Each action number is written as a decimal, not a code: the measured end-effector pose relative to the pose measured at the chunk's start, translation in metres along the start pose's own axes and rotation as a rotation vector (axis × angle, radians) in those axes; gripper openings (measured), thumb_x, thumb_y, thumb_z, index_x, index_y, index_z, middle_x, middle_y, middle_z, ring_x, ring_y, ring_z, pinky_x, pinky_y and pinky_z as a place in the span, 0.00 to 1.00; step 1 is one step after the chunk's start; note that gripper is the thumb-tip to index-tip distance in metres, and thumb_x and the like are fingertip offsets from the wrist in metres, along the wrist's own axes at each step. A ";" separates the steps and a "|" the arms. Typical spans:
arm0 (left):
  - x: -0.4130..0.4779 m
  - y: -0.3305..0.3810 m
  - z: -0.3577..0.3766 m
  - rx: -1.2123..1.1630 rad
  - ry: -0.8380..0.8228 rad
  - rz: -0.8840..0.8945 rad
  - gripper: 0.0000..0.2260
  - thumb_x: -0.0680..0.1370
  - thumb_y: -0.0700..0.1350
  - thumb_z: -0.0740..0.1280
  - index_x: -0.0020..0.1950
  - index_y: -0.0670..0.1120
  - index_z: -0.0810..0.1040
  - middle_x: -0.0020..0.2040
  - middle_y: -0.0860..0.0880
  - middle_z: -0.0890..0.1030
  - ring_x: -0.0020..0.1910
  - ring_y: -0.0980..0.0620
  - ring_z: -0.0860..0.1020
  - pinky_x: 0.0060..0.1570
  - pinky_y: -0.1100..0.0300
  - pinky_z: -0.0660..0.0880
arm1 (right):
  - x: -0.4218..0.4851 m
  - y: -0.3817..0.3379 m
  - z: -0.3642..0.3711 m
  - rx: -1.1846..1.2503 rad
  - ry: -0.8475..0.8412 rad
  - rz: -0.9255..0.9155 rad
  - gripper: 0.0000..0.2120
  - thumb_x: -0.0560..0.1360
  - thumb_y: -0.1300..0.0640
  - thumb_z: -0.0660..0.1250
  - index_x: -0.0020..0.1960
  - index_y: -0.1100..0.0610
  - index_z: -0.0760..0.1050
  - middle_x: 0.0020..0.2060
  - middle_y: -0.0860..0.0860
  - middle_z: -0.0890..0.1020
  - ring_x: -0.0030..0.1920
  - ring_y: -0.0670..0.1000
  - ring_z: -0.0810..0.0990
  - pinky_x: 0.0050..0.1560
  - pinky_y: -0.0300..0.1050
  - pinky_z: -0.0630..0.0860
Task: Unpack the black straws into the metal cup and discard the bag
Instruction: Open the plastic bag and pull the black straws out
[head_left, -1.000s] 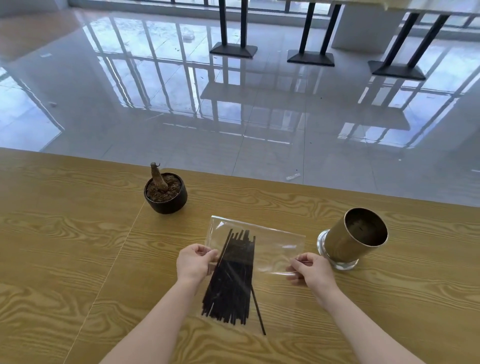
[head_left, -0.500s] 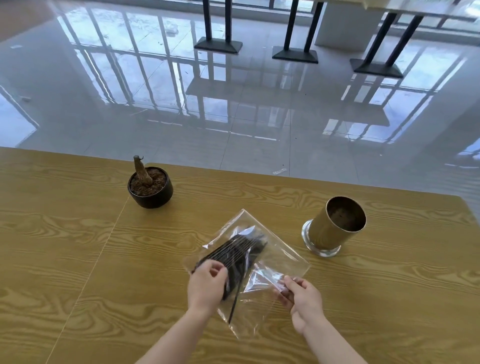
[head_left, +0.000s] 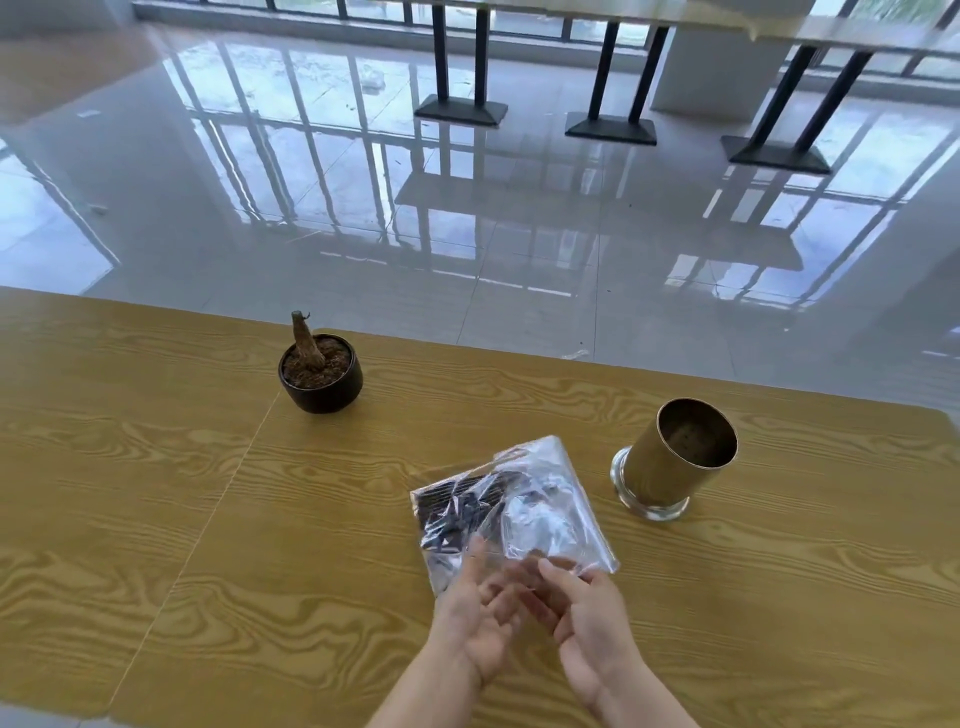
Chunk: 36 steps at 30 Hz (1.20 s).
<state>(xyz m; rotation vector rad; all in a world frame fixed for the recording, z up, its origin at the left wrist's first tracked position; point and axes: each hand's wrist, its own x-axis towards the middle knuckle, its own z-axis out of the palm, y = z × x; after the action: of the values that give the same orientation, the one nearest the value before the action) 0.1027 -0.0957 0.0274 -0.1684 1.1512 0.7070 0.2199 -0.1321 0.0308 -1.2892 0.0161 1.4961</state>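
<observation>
A clear plastic bag (head_left: 550, 512) with black straws (head_left: 457, 512) inside is held up above the wooden table, its near edge at my fingers. My left hand (head_left: 475, 618) grips the bag's near left part, palm turned inward. My right hand (head_left: 589, 618) pinches the near right edge. The two hands sit close together and are blurred by motion. The straws lie bunched in the left half of the bag. A gold metal cup (head_left: 675, 457) on a shiny base stands upright and looks empty, just right of the bag.
A small black pot (head_left: 321, 379) with soil and a bare stump stands at the far middle-left. The table's far edge (head_left: 519, 353) drops to a glossy tiled floor with black table legs beyond.
The bag has been turned and lifted so it points away from me, nearer the cup. Both hands have come together at its near end. The camera view shifted left.
</observation>
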 end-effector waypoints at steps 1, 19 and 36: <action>0.001 0.003 0.001 -0.056 0.023 0.035 0.17 0.76 0.50 0.72 0.56 0.37 0.79 0.44 0.41 0.81 0.39 0.45 0.79 0.39 0.51 0.75 | -0.003 -0.001 -0.001 -0.035 -0.015 -0.015 0.05 0.76 0.73 0.66 0.50 0.70 0.79 0.43 0.66 0.86 0.40 0.59 0.88 0.34 0.46 0.83; -0.014 0.017 -0.041 0.358 0.133 0.216 0.37 0.55 0.61 0.76 0.56 0.41 0.76 0.45 0.41 0.78 0.42 0.41 0.80 0.41 0.49 0.76 | -0.037 -0.138 0.027 -0.306 -0.516 -0.393 0.07 0.66 0.69 0.63 0.34 0.58 0.75 0.32 0.51 0.75 0.36 0.51 0.78 0.39 0.48 0.81; -0.036 0.073 0.000 0.475 -0.698 0.391 0.23 0.74 0.35 0.74 0.67 0.33 0.72 0.59 0.29 0.78 0.57 0.33 0.79 0.60 0.38 0.75 | -0.027 -0.210 0.027 -0.356 -0.318 -0.467 0.09 0.78 0.68 0.57 0.46 0.64 0.76 0.52 0.71 0.82 0.41 0.63 0.87 0.42 0.56 0.85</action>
<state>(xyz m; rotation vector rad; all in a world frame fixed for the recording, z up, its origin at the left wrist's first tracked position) 0.0519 -0.0547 0.0751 0.6763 0.6438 0.7274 0.3439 -0.0517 0.1851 -1.2056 -0.7390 1.3076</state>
